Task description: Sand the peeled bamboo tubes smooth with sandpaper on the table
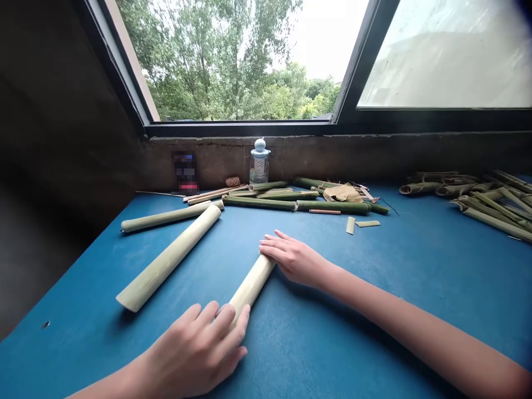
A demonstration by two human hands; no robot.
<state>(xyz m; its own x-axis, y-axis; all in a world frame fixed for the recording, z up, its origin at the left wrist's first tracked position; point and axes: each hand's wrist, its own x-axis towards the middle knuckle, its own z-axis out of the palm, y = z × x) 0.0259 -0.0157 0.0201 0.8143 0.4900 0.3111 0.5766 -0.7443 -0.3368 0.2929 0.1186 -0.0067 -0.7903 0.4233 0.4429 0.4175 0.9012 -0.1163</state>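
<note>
A pale split bamboo piece lies slantwise on the blue table, its curved outer side up. Around its near end my left hand is closed, hiding that end. My right hand holds the far end, with its fingers laid over the top and together. To the left rests a wider split bamboo piece, touched by neither hand. Behind it is a thinner bamboo pole.
Green bamboo lengths lie along the back, near a lidded glass jar and a twine ball. Two small bamboo slips lie right of centre. A bamboo pile covers the back right. The window is beyond.
</note>
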